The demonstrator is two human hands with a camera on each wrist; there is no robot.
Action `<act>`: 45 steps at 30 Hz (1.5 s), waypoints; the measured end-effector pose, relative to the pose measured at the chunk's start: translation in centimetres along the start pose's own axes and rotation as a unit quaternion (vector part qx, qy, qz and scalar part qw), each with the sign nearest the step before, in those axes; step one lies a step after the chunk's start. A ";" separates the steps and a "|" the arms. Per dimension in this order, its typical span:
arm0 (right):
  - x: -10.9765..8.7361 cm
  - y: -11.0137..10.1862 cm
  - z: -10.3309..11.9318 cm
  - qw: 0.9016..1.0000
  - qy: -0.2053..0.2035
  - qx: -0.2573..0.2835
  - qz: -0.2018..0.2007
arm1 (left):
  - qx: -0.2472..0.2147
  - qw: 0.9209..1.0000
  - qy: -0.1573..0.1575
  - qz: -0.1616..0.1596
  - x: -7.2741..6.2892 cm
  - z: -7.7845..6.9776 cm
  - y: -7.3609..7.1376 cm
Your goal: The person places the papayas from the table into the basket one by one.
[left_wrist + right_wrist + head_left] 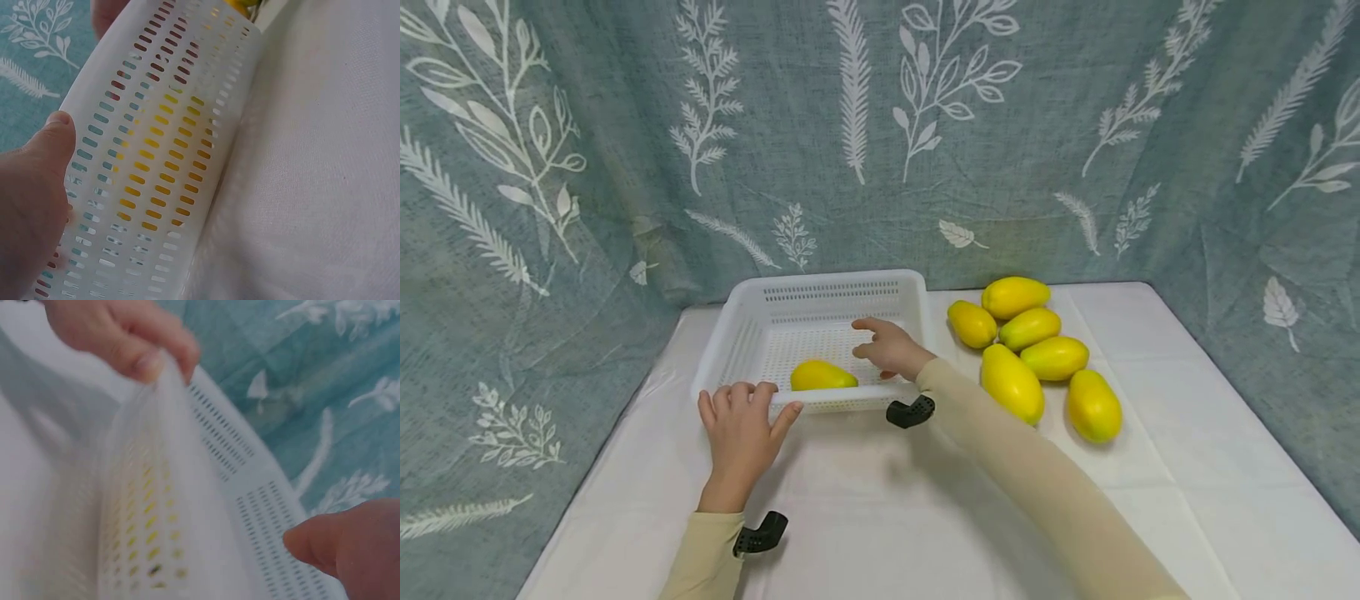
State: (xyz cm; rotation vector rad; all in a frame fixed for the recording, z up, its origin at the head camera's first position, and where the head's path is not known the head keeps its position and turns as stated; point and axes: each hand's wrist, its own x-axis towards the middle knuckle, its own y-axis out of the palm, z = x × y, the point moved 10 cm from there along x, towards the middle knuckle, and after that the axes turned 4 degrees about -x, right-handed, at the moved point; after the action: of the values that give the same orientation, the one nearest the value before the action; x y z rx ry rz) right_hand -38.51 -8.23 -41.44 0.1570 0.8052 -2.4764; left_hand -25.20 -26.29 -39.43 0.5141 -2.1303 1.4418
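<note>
A white perforated plastic basket (pixel 917 317) stands on the table with one yellow mango (pixel 822 376) lying inside against its front wall. My left hand (pixel 741 433) grips the front rim near the left corner, thumb on the outer side and fingers over the edge. In the left wrist view the mango (pixel 156 156) shows yellow through the slots. Over the right part of the basket hovers my right hand (pixel 891 348), holding nothing, fingers spread and pointing left, a short way right of the mango. The right wrist view shows its thumb (pixel 312 540) beside the slotted wall.
Several more yellow mangoes (pixel 1013 385) lie in a loose group on the table just right of the basket. A white cloth (pixel 865 517) covers the table. Behind it hangs a blue-green curtain (pixel 805 142) with white leaf patterns.
</note>
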 end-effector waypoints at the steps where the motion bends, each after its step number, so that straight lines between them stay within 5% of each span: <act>1: -0.4 -0.7 0.1 1.000 -0.007 0.004 -0.002 | 0.000 1.000 -0.002 0.003 0.0 -0.1 0.1; 10: -6.9 -10.4 -0.1 0.998 -0.031 0.006 -0.061 | -0.011 1.000 -0.016 0.022 0.1 -0.1 0.5; 17: -11.9 -18.3 -5.2 0.993 0.012 -0.014 -0.117 | -0.010 1.000 -0.014 0.022 -0.1 0.0 0.4; 24: -16.1 -23.0 -10.6 0.987 0.053 -0.042 -0.147 | -0.007 0.999 -0.015 0.027 0.0 -0.1 0.5; 31: -18.5 -23.8 -15.3 0.985 0.081 -0.051 -0.142 | -0.011 0.999 -0.018 0.028 0.0 -0.3 0.6; 45: -19.0 -19.1 -22.3 0.985 0.139 -0.028 -0.095 | -0.022 1.000 -0.010 0.010 -0.1 -0.3 0.5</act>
State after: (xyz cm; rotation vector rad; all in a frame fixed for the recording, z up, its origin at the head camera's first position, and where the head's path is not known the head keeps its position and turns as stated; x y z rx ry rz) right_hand -33.23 26.16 -44.81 0.4320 1.0467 -2.6431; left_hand -25.36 -25.83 -39.74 0.4945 -2.1835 1.4023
